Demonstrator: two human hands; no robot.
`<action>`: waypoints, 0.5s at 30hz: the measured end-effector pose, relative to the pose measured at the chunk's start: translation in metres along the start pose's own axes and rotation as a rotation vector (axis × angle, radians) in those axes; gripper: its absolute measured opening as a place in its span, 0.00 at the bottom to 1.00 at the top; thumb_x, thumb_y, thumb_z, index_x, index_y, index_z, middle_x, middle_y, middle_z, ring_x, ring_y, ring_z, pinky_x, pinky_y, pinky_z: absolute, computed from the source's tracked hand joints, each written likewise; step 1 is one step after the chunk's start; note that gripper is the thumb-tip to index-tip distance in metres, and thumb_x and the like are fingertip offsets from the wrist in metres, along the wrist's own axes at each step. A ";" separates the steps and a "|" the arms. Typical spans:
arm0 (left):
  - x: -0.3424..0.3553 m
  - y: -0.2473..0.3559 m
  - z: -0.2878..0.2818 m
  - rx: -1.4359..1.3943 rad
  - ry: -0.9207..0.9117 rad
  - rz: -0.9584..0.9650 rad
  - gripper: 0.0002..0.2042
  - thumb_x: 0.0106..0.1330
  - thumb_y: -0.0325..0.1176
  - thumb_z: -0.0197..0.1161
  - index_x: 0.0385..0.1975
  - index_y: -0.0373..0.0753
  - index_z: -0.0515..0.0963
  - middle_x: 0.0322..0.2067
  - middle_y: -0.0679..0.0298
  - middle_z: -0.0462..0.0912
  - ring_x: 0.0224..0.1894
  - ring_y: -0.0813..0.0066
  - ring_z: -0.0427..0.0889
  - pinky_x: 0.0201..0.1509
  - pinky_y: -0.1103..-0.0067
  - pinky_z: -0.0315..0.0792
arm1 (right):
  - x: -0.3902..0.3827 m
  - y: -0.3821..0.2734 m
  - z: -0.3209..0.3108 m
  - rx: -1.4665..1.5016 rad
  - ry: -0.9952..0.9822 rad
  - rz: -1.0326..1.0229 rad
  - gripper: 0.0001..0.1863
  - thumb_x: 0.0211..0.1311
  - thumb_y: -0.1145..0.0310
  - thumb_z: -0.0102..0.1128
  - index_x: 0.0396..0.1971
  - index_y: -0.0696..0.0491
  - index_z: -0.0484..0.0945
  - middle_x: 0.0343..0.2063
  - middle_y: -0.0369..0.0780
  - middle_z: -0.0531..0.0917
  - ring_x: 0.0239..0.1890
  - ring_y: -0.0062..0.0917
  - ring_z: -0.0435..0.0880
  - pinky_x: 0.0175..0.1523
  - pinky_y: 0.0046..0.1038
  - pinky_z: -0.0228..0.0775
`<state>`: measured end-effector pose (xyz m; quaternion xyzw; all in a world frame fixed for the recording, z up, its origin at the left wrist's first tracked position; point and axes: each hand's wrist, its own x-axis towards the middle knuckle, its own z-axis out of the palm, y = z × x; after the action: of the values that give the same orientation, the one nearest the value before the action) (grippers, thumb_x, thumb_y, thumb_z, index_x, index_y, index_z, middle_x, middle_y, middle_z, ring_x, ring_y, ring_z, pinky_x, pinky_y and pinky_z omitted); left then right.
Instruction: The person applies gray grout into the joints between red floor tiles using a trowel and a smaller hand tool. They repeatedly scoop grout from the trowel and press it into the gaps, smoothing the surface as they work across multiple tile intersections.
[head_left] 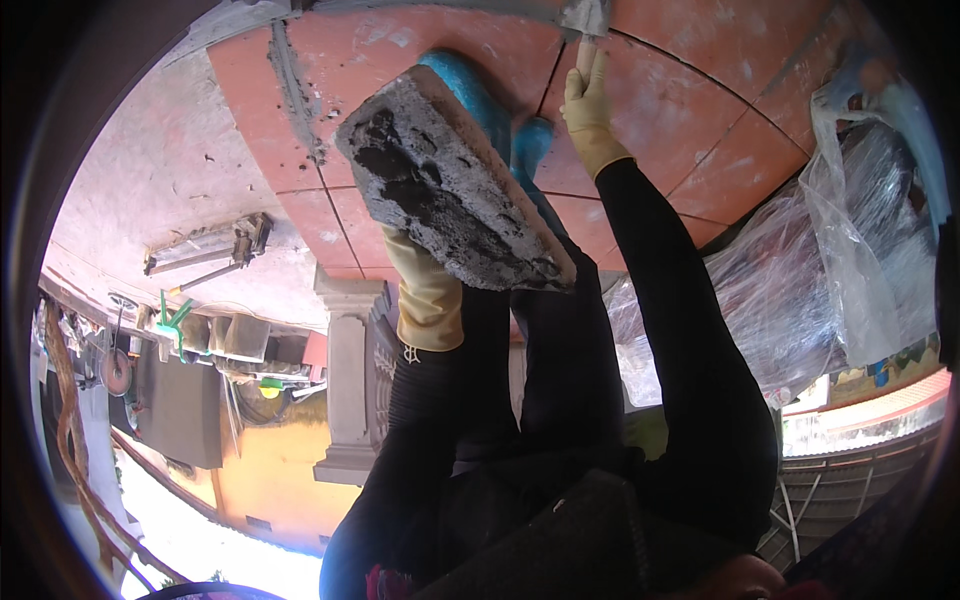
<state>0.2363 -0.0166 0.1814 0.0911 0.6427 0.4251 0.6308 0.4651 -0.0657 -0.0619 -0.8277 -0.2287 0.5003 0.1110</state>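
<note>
My left hand (430, 290), in a pale yellow rubber glove, is under a thick rectangular slab (450, 190) and supports it. Its fingers are hidden behind the slab. The slab's face is rough and grey, with a dark, wet-looking patch of mortar (410, 170) across it. At the top, my gloved right hand (590, 105) is closed around the handle of a trowel (585, 18), whose grey-smeared blade is cut by the picture's upper edge. One finger lies along the handle. Blue rubber boots (470, 95) show behind the slab, on the red tiles.
Reddish floor tiles (680, 110) with dark joints and grey smears lie around my feet. A grey mortar strip (293, 95) runs at the left. Clear plastic sheeting (760, 300) covers something at the right. A metal tool (210, 248) lies on the pale ground, near a grey pillar (348, 380).
</note>
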 end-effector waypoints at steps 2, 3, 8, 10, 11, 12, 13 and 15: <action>-0.007 0.000 -0.001 -0.037 0.000 -0.029 0.23 0.70 0.28 0.62 0.63 0.33 0.66 0.54 0.56 0.77 0.52 0.69 0.80 0.55 0.73 0.77 | -0.003 0.008 0.004 -0.050 -0.006 0.008 0.40 0.73 0.54 0.52 0.77 0.45 0.44 0.35 0.48 0.87 0.26 0.32 0.87 0.31 0.33 0.78; -0.012 -0.001 -0.003 -0.158 0.047 -0.083 0.23 0.70 0.28 0.61 0.63 0.33 0.66 0.54 0.56 0.77 0.52 0.70 0.80 0.55 0.73 0.77 | -0.005 0.011 0.007 -0.067 -0.006 0.008 0.39 0.74 0.55 0.52 0.77 0.46 0.44 0.37 0.47 0.87 0.27 0.32 0.87 0.31 0.33 0.78; -0.046 -0.012 -0.024 -0.224 0.113 -0.023 0.21 0.70 0.30 0.62 0.61 0.33 0.69 0.55 0.58 0.78 0.52 0.69 0.80 0.56 0.72 0.77 | -0.020 0.016 0.021 0.133 0.036 -0.170 0.36 0.76 0.61 0.48 0.76 0.52 0.45 0.56 0.46 0.81 0.46 0.37 0.86 0.47 0.33 0.77; -0.061 -0.012 -0.040 -0.002 -0.022 0.054 0.21 0.73 0.34 0.58 0.63 0.35 0.68 0.56 0.58 0.77 0.54 0.67 0.80 0.58 0.70 0.77 | -0.033 0.019 0.018 0.270 -0.127 0.119 0.35 0.77 0.62 0.47 0.76 0.54 0.46 0.63 0.44 0.76 0.56 0.40 0.82 0.56 0.33 0.74; -0.066 -0.012 -0.048 0.084 -0.063 0.094 0.21 0.74 0.36 0.55 0.64 0.35 0.68 0.56 0.57 0.77 0.54 0.66 0.80 0.59 0.69 0.77 | -0.042 0.023 0.019 0.216 -0.127 0.132 0.34 0.77 0.63 0.47 0.76 0.55 0.46 0.66 0.43 0.74 0.60 0.41 0.79 0.59 0.33 0.72; -0.068 -0.015 -0.054 0.079 0.000 0.016 0.21 0.76 0.37 0.53 0.64 0.36 0.67 0.57 0.57 0.77 0.55 0.65 0.80 0.60 0.67 0.77 | -0.042 0.024 0.024 0.188 -0.087 0.049 0.34 0.77 0.63 0.47 0.75 0.56 0.46 0.68 0.42 0.71 0.63 0.41 0.76 0.62 0.33 0.70; -0.070 -0.019 -0.060 0.065 0.048 -0.049 0.21 0.78 0.39 0.49 0.65 0.38 0.67 0.58 0.57 0.77 0.57 0.62 0.79 0.63 0.65 0.76 | -0.042 0.027 0.028 0.158 -0.043 -0.029 0.34 0.77 0.62 0.47 0.75 0.56 0.47 0.68 0.43 0.72 0.63 0.43 0.76 0.61 0.35 0.70; -0.068 -0.029 -0.071 -0.364 0.011 -0.190 0.22 0.77 0.38 0.49 0.68 0.39 0.65 0.60 0.57 0.75 0.58 0.62 0.79 0.62 0.64 0.77 | -0.040 0.037 0.037 0.088 0.051 -0.180 0.35 0.76 0.60 0.48 0.74 0.57 0.48 0.67 0.43 0.73 0.63 0.45 0.75 0.60 0.38 0.71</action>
<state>0.1984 -0.1095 0.2012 -0.0878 0.5644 0.4732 0.6707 0.4268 -0.1189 -0.0631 -0.8107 -0.2770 0.4764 0.1974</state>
